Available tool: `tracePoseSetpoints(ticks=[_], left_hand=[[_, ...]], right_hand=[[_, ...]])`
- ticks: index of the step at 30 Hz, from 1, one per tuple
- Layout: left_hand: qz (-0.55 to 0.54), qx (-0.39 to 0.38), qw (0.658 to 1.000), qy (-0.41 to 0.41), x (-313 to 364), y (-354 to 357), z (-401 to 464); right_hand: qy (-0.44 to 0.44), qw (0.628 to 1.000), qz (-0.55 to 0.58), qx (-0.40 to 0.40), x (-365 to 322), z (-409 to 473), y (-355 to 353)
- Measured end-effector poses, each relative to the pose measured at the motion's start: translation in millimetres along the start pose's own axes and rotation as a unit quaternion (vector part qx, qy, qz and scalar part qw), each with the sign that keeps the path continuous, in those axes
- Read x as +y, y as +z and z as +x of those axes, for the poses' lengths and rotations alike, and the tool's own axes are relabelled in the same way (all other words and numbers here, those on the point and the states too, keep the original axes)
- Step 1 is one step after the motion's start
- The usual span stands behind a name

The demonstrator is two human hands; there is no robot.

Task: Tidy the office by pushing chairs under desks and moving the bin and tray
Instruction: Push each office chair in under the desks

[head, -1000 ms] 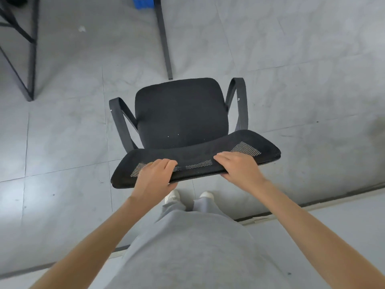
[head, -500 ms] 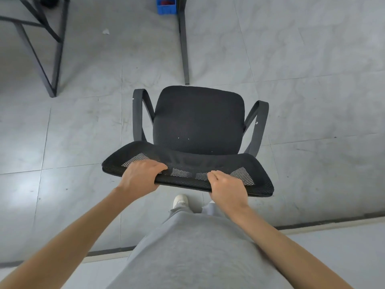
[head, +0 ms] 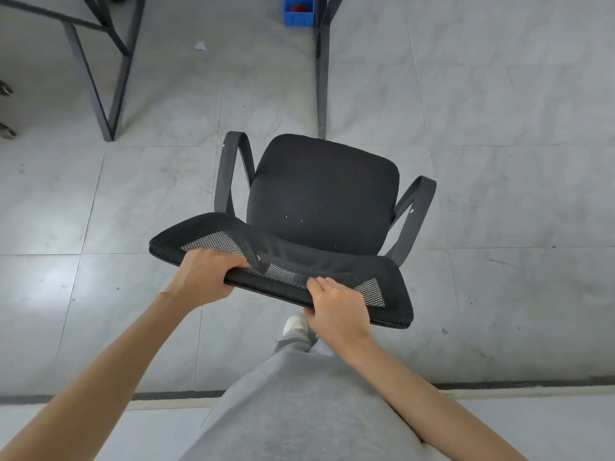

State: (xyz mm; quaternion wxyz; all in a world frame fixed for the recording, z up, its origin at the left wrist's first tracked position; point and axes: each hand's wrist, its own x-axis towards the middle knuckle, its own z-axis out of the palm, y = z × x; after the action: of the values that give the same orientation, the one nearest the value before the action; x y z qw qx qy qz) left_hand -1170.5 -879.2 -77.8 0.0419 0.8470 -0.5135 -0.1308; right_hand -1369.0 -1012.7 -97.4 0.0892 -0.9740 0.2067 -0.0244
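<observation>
A black office chair (head: 324, 194) with a mesh backrest and two grey armrests stands on the grey tiled floor in front of me, seen from above. My left hand (head: 204, 277) grips the top edge of the backrest near its left end. My right hand (head: 337, 309) grips the same edge further right. The seat faces away from me, toward a dark metal desk leg (head: 322, 68) just beyond its front edge. The chair's base is hidden under the seat.
Another dark desk frame (head: 109, 71) stands at the upper left. A small blue bin (head: 298, 11) sits on the floor at the top, beside the desk leg. A scrap of paper (head: 199, 45) lies on the tiles. A floor strip (head: 499, 387) runs behind me.
The chair has rotated clockwise and moved forward, so its seat now nearly reaches the desk leg. Both hands stay on the backrest. More of the desk frames and the blue bin show.
</observation>
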Motion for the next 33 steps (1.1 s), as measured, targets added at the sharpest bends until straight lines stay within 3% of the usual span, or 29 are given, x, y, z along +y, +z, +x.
tracePoseSetpoints(ticks=[13,20,33], left_hand=[[-0.026,0.051,0.987,-0.150,45.6,27.2,-32.8],[-0.008,0.112,0.979,-0.168,56.4,36.5,-45.9],[0.005,0.108,0.978,-0.180,-15.9,23.6,-71.6]], right_hand=[[-0.121,0.992,-0.020,-0.029,46.3,23.6,-0.6],[-0.161,0.985,-0.004,-0.057,54.3,47.6,-2.5],[-0.202,0.979,-0.022,0.014,-16.9,67.3,4.0]])
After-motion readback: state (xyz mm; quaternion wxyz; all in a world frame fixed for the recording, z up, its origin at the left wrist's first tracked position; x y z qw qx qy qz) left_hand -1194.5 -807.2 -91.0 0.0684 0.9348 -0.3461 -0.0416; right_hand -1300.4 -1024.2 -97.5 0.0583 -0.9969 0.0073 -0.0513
